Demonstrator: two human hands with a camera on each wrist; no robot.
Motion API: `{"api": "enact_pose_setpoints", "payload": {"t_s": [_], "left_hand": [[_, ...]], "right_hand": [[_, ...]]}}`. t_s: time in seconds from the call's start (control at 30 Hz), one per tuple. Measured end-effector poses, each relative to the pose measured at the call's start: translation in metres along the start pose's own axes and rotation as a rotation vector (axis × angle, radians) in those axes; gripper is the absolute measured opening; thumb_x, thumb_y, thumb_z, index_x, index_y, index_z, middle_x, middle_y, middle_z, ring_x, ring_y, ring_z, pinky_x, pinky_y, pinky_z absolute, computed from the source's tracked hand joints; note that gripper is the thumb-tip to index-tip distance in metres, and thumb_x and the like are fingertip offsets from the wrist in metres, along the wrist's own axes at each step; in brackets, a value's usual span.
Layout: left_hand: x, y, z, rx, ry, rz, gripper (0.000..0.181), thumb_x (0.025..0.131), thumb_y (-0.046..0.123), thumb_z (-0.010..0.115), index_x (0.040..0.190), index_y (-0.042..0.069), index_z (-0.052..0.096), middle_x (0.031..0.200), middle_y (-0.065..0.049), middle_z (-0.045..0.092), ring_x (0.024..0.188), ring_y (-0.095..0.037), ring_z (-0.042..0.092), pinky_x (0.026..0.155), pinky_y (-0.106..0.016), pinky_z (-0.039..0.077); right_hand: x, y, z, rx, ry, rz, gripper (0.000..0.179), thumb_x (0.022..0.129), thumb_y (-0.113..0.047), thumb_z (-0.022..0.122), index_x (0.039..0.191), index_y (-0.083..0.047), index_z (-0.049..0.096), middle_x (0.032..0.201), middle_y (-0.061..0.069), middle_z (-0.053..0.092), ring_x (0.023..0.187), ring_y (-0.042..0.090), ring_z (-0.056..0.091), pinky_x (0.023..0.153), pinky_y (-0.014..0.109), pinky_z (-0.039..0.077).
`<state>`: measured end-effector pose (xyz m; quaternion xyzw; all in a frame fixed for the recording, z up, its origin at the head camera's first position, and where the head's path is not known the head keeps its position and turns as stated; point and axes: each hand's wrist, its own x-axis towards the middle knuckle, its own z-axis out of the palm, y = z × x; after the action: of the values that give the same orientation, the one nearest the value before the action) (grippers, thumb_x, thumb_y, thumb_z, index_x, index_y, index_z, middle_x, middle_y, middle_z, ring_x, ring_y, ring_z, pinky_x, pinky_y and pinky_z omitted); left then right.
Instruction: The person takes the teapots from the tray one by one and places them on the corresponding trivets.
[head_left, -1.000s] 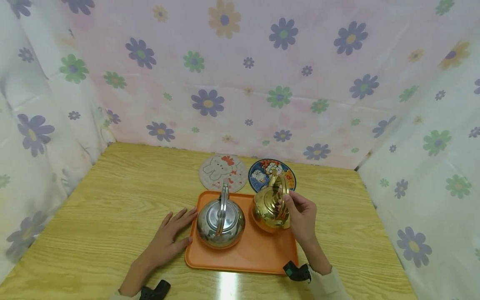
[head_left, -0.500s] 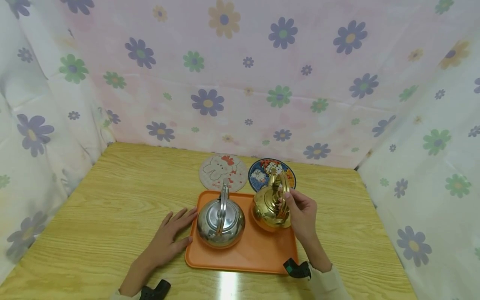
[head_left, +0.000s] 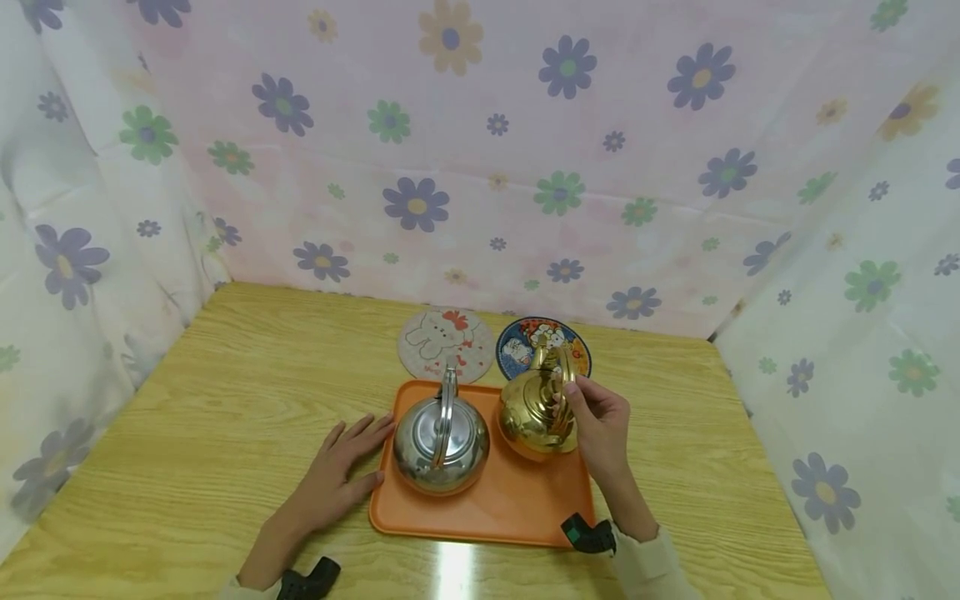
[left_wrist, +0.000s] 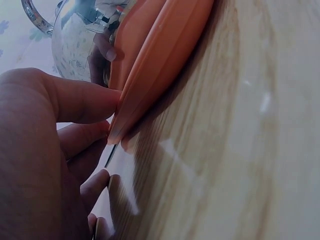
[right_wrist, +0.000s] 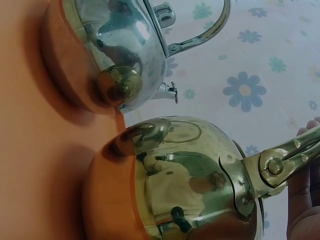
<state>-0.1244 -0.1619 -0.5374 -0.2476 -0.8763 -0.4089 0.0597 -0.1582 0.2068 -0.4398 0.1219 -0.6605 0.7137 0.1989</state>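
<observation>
A golden kettle (head_left: 534, 417) is over the right half of the orange tray (head_left: 487, 518), its spout pointing away. My right hand (head_left: 604, 429) grips the kettle's raised handle; whether the base touches the tray is hard to tell. To its left on the tray stands a silver kettle (head_left: 441, 446), handle up. My left hand (head_left: 330, 479) lies at the tray's left edge, fingers spread and fairly straight. In the left wrist view the thumb (left_wrist: 87, 101) touches the tray's rim, with another fingertip just below it. The right wrist view shows the golden kettle's body (right_wrist: 175, 180) near the silver one (right_wrist: 115, 45).
Behind the tray lie a pale round rabbit mat (head_left: 431, 342) and a dark blue patterned round mat (head_left: 517, 350), partly covered by the golden kettle's spout. A wood-grain table (head_left: 225, 400) carries everything. Flowered curtains (head_left: 480, 167) enclose the back and sides.
The golden kettle and my right hand have shifted very slightly left and away. My left hand and the silver kettle keep their places.
</observation>
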Motion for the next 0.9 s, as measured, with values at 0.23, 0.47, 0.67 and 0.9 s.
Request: {"api": "enact_pose_setpoints", "payload": {"t_s": [0.23, 0.47, 0.67, 0.9], "left_hand": [[0.001, 0.0, 0.0, 0.001, 0.001, 0.016, 0.061, 0.092, 0.023, 0.07, 0.15, 0.012, 0.053, 0.155, -0.012, 0.049, 0.144, -0.047, 0.037, 0.114, -0.07, 0.012], [0.001, -0.001, 0.0, 0.001, -0.006, 0.006, 0.062, 0.092, 0.023, 0.07, 0.15, 0.011, 0.052, 0.156, -0.012, 0.048, 0.145, -0.047, 0.036, 0.114, -0.071, 0.012], [0.001, -0.001, -0.001, -0.001, -0.004, 0.008, 0.062, 0.091, 0.022, 0.071, 0.15, 0.01, 0.053, 0.156, -0.013, 0.048, 0.144, -0.047, 0.036, 0.115, -0.07, 0.011], [0.001, -0.001, 0.0, 0.001, -0.004, 0.006, 0.063, 0.091, 0.023, 0.071, 0.15, 0.01, 0.052, 0.156, -0.012, 0.048, 0.144, -0.048, 0.036, 0.115, -0.07, 0.011]], "right_hand": [[0.0, -0.001, 0.001, -0.002, 0.009, 0.017, 0.024, 0.099, 0.006, 0.058, 0.11, 0.027, 0.064, 0.093, 0.004, 0.079, 0.071, 0.004, 0.068, 0.062, 0.017, 0.053], [0.001, 0.0, 0.002, -0.001, 0.014, 0.023, 0.025, 0.099, 0.005, 0.058, 0.112, 0.026, 0.064, 0.095, 0.002, 0.079, 0.071, 0.003, 0.068, 0.062, 0.016, 0.053], [0.005, 0.003, 0.003, -0.01, 0.005, -0.009, 0.028, 0.1, 0.004, 0.058, 0.11, 0.029, 0.062, 0.088, 0.001, 0.078, 0.07, 0.003, 0.067, 0.061, 0.017, 0.053], [0.011, 0.003, 0.006, 0.011, -0.025, -0.047, 0.027, 0.1, 0.004, 0.056, 0.111, 0.028, 0.062, 0.096, 0.006, 0.079, 0.071, 0.004, 0.068, 0.059, 0.017, 0.051]]}}
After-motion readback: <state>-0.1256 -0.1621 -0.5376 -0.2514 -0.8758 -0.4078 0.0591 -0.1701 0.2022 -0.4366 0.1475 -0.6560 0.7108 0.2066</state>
